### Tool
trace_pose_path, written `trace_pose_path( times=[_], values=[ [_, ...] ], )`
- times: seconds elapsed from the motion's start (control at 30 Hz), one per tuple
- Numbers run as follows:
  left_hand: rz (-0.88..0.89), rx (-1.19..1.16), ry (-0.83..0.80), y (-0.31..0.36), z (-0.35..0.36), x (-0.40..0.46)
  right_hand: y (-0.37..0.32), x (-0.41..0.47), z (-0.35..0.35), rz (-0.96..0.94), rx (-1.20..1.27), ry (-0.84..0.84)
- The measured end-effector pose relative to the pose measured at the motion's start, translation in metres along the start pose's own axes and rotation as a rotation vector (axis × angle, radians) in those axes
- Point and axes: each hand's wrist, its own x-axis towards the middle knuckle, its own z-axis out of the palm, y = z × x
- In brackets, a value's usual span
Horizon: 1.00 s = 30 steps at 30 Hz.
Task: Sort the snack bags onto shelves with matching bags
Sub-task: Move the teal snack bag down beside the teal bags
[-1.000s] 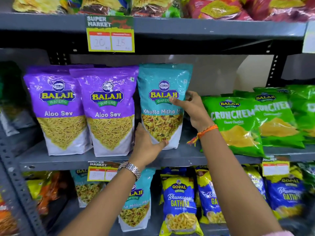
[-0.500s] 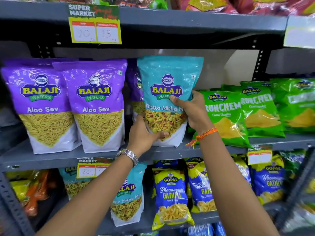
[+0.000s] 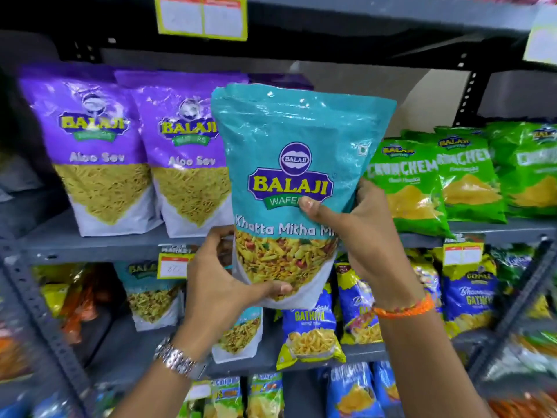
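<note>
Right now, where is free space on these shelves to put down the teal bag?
The middle shelf is bare between the purple Aloo Sev bags and the green Crunchem bags, behind the held teal bag. The lower shelf's right half, with the blue Gathiya bags, is crowded.

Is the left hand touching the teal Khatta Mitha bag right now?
Touching. The head view shows the left hand cupping the lower edge of the teal Khatta Mitha snack bag, thumb pressed across its front.

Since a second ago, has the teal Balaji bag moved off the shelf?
Yes. The teal bag is lifted off the middle shelf toward the camera, now overlapping the purple bag.
</note>
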Motion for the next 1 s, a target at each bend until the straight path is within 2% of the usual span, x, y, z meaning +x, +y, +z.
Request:
trace_pose_path(
  times=[0.23,0.37,0.47,0.63,0.77,1.0],
  values=[
    [-0.137,0.036,0.095,-0.068,-0.078,-0.084,0.068,-0.067,0.069,0.125,-0.039,-0.141],
    [-0.331,0.066,0.158,-0.138,-0.124,-0.124,0.131,-0.101,0.12,0.274,-0.07,-0.234],
    [-0.432,0.118,0.183,-0.179,-0.148,-0.139,0.179,-0.116,0.152,0.314,-0.112,-0.288],
    [-0.505,0.209,0.147,-0.236,-0.173,-0.132,0.236,-0.12,0.198,0.394,-0.099,-0.354],
    [-0.493,0.256,0.092,-0.258,-0.18,-0.105,0.28,-0.104,0.218,0.428,-0.086,-0.315],
    [-0.547,0.149,0.074,-0.295,-0.18,-0.061,0.318,-0.065,0.247,0.435,-0.113,-0.238]
  ],
)
